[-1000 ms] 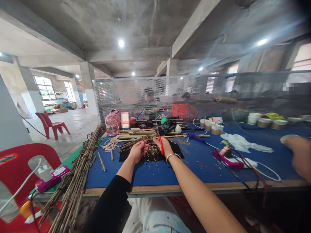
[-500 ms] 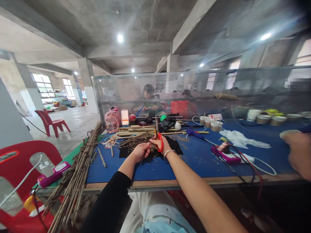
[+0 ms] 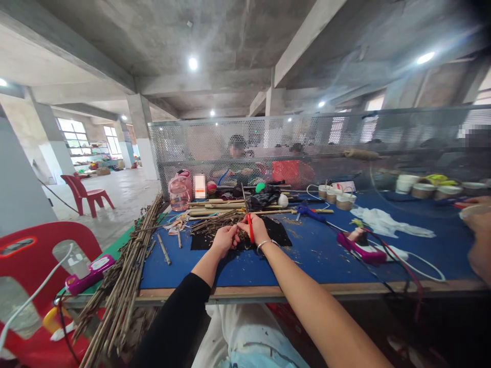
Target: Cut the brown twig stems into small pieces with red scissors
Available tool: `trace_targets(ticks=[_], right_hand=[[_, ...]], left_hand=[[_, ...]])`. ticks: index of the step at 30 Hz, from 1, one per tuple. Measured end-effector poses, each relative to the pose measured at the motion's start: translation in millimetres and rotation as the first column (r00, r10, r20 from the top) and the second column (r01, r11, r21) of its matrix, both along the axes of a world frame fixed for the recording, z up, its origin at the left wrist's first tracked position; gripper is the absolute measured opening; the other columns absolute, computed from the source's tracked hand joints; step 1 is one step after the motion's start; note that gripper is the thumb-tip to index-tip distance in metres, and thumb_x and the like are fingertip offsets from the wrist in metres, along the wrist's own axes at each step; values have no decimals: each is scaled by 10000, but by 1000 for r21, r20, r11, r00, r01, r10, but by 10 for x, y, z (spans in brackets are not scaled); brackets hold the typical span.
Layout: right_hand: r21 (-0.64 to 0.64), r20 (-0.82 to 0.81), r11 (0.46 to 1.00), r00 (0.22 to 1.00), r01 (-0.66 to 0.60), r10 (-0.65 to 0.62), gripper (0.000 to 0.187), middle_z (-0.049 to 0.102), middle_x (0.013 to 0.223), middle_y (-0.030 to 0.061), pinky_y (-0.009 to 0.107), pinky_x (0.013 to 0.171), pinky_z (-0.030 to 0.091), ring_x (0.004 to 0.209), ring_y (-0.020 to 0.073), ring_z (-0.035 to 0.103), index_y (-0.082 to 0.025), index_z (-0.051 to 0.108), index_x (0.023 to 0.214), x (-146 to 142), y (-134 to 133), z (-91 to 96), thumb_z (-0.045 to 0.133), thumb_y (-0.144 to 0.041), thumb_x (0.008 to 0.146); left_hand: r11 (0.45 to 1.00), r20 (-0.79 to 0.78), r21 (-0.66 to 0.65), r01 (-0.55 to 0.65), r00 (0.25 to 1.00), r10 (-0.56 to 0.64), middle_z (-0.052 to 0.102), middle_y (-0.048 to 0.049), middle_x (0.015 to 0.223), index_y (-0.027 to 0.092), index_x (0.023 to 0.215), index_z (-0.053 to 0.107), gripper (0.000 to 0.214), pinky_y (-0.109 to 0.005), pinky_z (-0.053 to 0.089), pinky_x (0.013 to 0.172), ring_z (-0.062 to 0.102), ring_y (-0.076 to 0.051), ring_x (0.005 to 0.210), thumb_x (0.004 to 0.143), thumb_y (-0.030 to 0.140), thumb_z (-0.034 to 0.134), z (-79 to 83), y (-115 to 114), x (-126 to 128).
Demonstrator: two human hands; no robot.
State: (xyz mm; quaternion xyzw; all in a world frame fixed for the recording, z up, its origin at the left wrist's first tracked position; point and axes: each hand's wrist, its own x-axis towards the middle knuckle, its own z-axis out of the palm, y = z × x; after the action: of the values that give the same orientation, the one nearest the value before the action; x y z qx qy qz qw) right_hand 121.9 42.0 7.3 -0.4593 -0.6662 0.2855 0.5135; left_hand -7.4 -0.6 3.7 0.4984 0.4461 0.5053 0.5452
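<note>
My right hand point(image 3: 260, 230) is closed around red-handled scissors point(image 3: 250, 229), whose blades point up and away from me. My left hand point(image 3: 225, 240) is closed in a pinch, its fingertips close to those of the right hand. Whatever lies between them is too small to make out. Both hands are above a black cloth point(image 3: 282, 234) on the blue table. Just beyond the left hand, a pile of thin brown twigs point(image 3: 213, 223) lies on that cloth.
Long dry stalks point(image 3: 125, 276) overhang the table's left edge. Bamboo sticks point(image 3: 215, 205), a blue glue gun point(image 3: 309, 212), a purple power strip point(image 3: 362, 249), a white plastic bag point(image 3: 387, 223) and paper cups point(image 3: 345, 200) lie around. Another person's hand point(image 3: 481, 230) shows at right.
The scissors have turned in my right hand, so their handles appear narrower, nearly edge-on. My left hand keeps its pinch. The whole view has shifted slightly.
</note>
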Motion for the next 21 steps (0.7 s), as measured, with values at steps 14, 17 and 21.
trace_targets(ticks=[14, 17, 21], right_hand=[[96, 132, 977, 971, 189, -201, 271, 608, 690, 17, 234, 609, 395, 621, 137, 538, -198, 540, 719, 32, -29, 26, 538, -469, 704], [114, 231, 980, 954, 166, -189, 289, 585, 654, 4, 229, 594, 377, 606, 134, 519, -204, 522, 680, 23, -92, 24, 532, -491, 713], [77, 405, 987, 900, 141, -160, 303, 586, 717, 18, 237, 582, 357, 628, 142, 521, -204, 523, 719, 50, -118, 4, 576, -501, 689]], left_hand=[[999, 126, -46, 0, 992, 6, 419, 58, 459, 171, 704, 504, 139, -173, 141, 352, 280, -41, 335, 713, 308, 530, 30, 6, -45], [999, 283, -25, -35, 958, 41, 494, 29, 549, 154, 708, 527, 176, -169, 283, 409, 420, -53, 434, 670, 305, 608, 61, 2, -78], [997, 393, -29, -78, 916, 83, 519, 13, 585, 124, 711, 577, 257, -179, 343, 476, 457, -53, 489, 601, 314, 709, 84, 8, -132]])
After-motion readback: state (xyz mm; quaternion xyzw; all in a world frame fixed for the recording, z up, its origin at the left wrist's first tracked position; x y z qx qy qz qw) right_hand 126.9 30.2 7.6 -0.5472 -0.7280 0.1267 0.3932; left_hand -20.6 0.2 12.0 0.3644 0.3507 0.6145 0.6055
